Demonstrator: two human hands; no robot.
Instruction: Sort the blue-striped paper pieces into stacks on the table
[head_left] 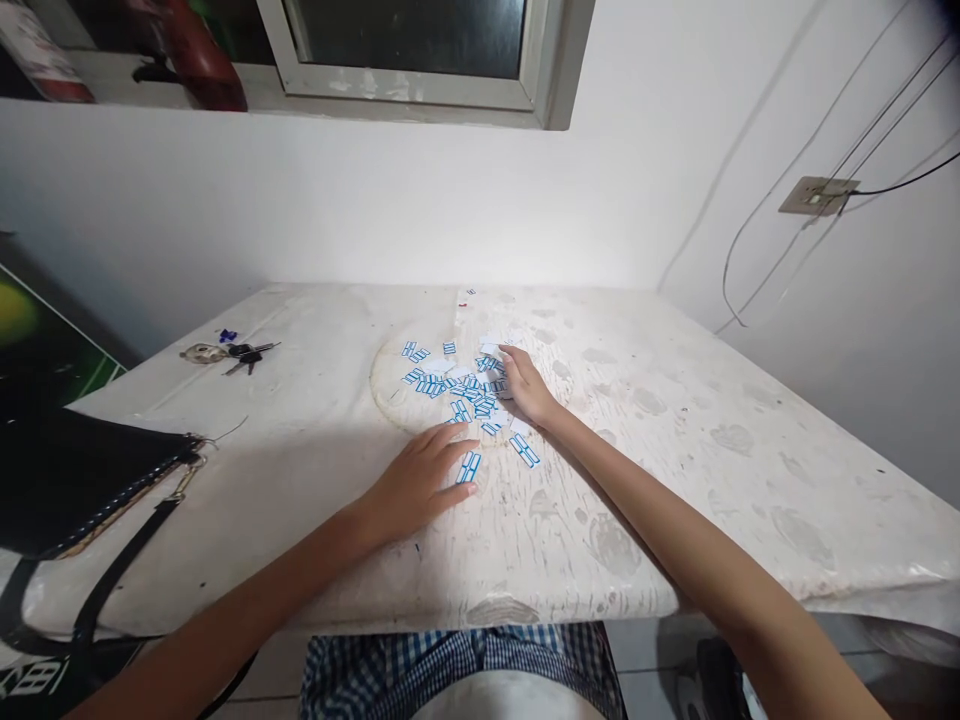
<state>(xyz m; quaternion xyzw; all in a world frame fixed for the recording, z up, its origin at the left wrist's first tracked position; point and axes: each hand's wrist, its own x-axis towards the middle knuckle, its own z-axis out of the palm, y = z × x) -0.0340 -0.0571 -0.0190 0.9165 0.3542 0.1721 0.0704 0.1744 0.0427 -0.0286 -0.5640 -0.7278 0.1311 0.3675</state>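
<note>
A loose heap of small white paper cards with blue printed outlines point(471, 388) lies on the table, some face up and some blank side up. My left hand point(420, 475) rests at the near left of the heap with fingers and thumb apart, around a single card point(469, 467); no grip on it shows. At the heap's right side, my right hand point(529, 385) lies over the cards with its fingers stretched out, partly hiding those beneath. Another card point(525, 450) sits apart, just below my right wrist.
Keys point(251, 355) with a tag lie on the left of the covered table point(315, 400). A black bag point(97, 480) with a strap hangs over the left edge. A wall point(465, 200) closes the far side, and cables run from a wall outlet point(817, 196) at right.
</note>
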